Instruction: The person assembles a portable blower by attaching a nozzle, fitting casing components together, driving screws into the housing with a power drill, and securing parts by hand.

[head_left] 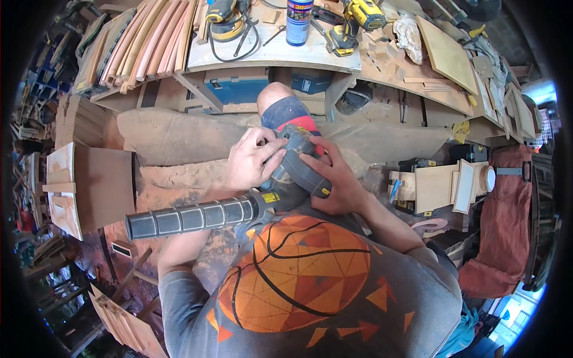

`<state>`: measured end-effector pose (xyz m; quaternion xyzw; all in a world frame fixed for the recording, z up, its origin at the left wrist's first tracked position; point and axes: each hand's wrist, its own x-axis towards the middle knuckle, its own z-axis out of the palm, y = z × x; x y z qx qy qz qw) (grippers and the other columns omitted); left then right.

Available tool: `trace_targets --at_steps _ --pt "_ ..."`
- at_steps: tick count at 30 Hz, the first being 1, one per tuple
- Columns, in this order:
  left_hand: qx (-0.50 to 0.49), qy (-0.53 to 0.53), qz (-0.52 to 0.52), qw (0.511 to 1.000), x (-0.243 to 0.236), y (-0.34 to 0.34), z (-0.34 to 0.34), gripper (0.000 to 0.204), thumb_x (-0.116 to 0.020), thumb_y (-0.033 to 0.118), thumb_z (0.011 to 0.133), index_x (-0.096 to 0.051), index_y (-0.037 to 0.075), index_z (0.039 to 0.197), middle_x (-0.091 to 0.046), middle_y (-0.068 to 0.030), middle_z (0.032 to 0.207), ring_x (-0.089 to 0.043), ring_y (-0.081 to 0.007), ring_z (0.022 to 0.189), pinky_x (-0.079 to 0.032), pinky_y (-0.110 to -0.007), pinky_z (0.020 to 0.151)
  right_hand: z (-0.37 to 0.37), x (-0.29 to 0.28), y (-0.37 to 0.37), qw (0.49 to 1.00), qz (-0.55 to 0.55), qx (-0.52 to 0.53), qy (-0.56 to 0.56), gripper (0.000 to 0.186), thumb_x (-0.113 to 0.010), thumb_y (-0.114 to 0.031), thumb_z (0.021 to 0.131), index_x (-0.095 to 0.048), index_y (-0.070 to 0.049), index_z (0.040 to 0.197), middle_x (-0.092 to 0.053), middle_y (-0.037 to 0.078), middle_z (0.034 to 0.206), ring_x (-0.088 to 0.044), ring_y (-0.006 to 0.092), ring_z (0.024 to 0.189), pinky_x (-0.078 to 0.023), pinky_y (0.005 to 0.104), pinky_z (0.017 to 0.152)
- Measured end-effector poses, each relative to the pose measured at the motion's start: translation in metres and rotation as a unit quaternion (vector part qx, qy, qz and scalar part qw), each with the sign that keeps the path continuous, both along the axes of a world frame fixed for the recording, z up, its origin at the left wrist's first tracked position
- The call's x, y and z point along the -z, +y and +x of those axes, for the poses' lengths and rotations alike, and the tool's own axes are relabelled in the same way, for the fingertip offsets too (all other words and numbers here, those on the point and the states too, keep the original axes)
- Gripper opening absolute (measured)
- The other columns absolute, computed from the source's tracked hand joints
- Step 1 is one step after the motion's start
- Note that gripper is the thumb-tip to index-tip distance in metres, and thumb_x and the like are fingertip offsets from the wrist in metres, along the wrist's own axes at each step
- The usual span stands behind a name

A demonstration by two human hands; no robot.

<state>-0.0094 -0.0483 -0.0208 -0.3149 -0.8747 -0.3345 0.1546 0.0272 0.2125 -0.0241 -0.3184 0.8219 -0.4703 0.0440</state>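
A dark grey and black power tool [295,164] with a long ribbed tube [191,219] and small yellow labels lies across my lap, in front of my shirt, the tube pointing left. My left hand [250,160] is closed on the upper left of its body, fingers bent against it near the top. My right hand [337,185] grips the rounded right side, thumb laid across it and fingertips partly hidden behind. My raised knee [274,95] and red-and-blue shorts show just beyond the tool.
Ahead, a bench [215,56] holds wood strips [146,42], a sander [227,27], a spray can [298,21], a drill [358,15] and boards. Panels [104,185] stand at left; cases, boards [433,191] and a reddish cloth [495,227] are at right.
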Motion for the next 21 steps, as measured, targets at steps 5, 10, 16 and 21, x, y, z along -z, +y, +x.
trace_targets --at_steps 5,10,16,21 --pt "-0.016 -0.019 0.004 1.000 -0.007 0.006 0.002 0.026 -0.076 0.008 0.089 -0.076 0.002 0.114 -0.067 -0.0112 0.105 -0.068 -0.0308 0.092 -0.057 -0.039 0.079 0.006 -0.003 0.001 1.000 -0.004 0.000 0.007 0.086 -0.077 -0.006 0.065 -0.055 -0.011 0.148 -0.032 0.022 0.157 -0.063 0.0283 0.092 -0.057 0.0416 0.089" --pt "0.048 -0.049 0.072 0.995 0.006 -0.001 -0.004 0.035 -0.076 0.009 0.088 -0.072 0.004 0.122 -0.066 -0.0140 0.113 -0.068 -0.0314 0.100 -0.056 -0.039 0.087 0.008 -0.004 0.003 1.000 -0.014 0.009 0.007 0.085 -0.076 -0.007 0.065 -0.056 -0.013 0.148 -0.032 0.022 0.157 -0.063 0.0292 0.094 -0.057 0.0419 0.089" --pt "-0.009 -0.027 0.035 0.999 -0.008 0.010 0.009 0.035 -0.074 0.010 0.089 -0.071 0.002 0.123 -0.066 -0.0141 0.115 -0.068 -0.0316 0.100 -0.057 -0.040 0.084 0.010 -0.005 0.005 0.999 0.004 0.002 0.031 0.087 -0.077 -0.006 0.065 -0.055 -0.013 0.148 -0.032 0.020 0.157 -0.063 0.0298 0.095 -0.056 0.0429 0.091" --pt "0.009 0.038 -0.044 0.998 -0.009 0.009 0.005 0.034 -0.074 0.012 0.089 -0.072 0.000 0.120 -0.066 -0.0120 0.109 -0.067 -0.0316 0.093 -0.058 -0.041 0.078 0.013 -0.004 0.006 1.000 -0.007 0.002 0.025 0.088 -0.077 -0.004 0.063 -0.055 -0.011 0.148 -0.032 0.021 0.156 -0.063 0.0290 0.093 -0.056 0.0420 0.090"
